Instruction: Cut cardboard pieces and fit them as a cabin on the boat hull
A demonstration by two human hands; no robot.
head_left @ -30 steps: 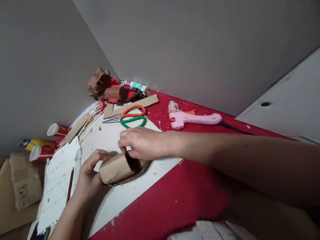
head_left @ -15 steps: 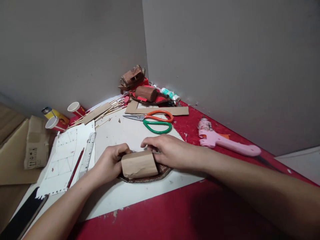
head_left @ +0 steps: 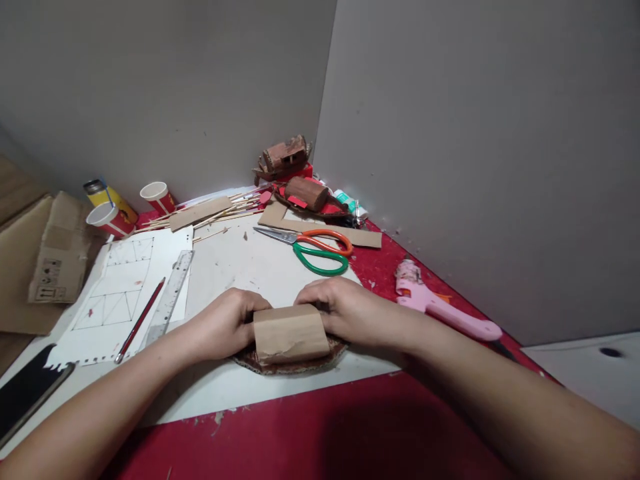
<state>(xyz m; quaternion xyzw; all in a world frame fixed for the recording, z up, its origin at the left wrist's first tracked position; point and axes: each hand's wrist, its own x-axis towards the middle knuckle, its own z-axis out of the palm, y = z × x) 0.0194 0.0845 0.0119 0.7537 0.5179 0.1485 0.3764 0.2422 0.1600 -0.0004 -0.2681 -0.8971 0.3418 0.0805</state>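
Tan arched cardboard cover (head_left: 291, 335) on brown pointed cardboard base (head_left: 287, 367): L hand (head_left: 223, 325) & R hand (head_left: 345, 311) pinch its ends, tips part-hidden; best press evenly.

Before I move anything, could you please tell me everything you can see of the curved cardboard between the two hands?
The curved cardboard is light brown, bent into an arch, with a ragged patch low on its near side. It sits over a darker brown base with a rough edge, on a white sheet. The left hand touches its left end, the right hand its right, both partly behind it.
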